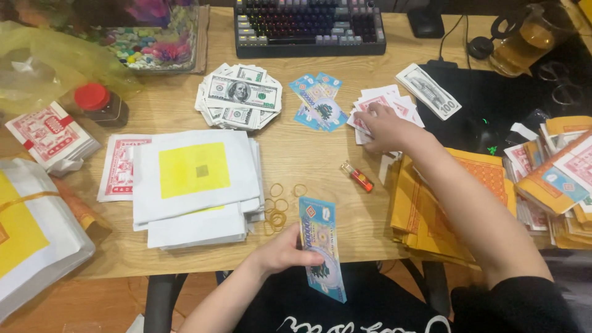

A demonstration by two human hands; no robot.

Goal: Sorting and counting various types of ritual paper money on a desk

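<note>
My left hand (285, 251) holds a thin stack of blue paper notes (322, 246) at the table's near edge. My right hand (382, 128) reaches across the table and rests with its fingers on a fanned pile of red and white paper notes (390, 102). Just left of that pile lies a small fan of blue notes (319, 100). A spread pile of green and white paper bills (239, 95) sits further left, and a bundle of similar bills (428, 90) lies to the right.
White sheets with yellow squares (194, 179) are stacked at centre left. Rubber bands (277, 206) and a red lighter (358, 176) lie mid-table. Orange paper stacks (431, 203) sit under my right arm. A keyboard (308, 26), a red-capped jar (98, 103) and a glass mug (524, 40) stand at the back.
</note>
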